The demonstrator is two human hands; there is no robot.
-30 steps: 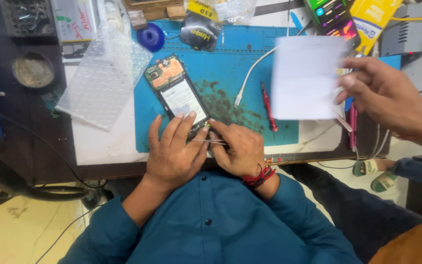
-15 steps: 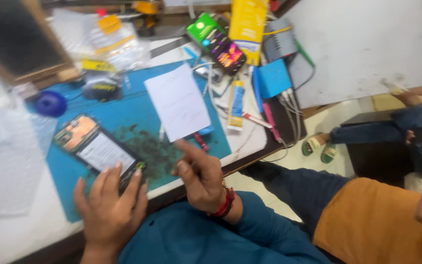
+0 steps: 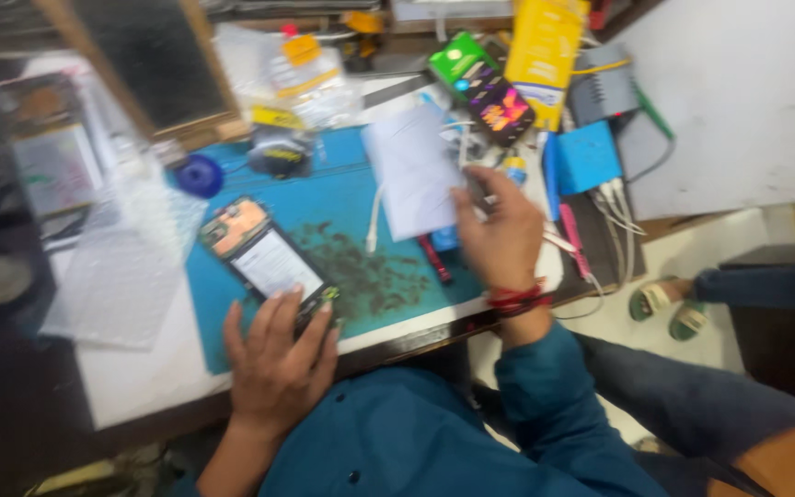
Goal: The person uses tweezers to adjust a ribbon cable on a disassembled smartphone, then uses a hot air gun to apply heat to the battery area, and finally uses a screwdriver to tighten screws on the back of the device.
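An opened phone [image 3: 264, 258] with its back off lies slanted on the blue work mat [image 3: 351, 230]. My left hand [image 3: 278, 359] presses down on the phone's near end, fingers spread over it. My right hand [image 3: 499, 230], with a red thread band at the wrist, reaches to the mat's far right. Its thumb and curled fingers pinch the right edge of a white paper sheet [image 3: 411, 170]. Dark crumbs are scattered on the mat between the two hands.
Bubble wrap [image 3: 131, 276] lies left of the mat, and a blue round tool [image 3: 200, 175] sits at the mat's far corner. A yellow box [image 3: 545, 46], a green box [image 3: 457, 60], a lit phone [image 3: 503, 110] and cables crowd the back right. Another person's sandalled feet [image 3: 664, 299] stand beside the table.
The view swung left. My right hand left the phone's near end, moved up to the paper and took its edge. A person's hand that held the paper a second ago is gone.
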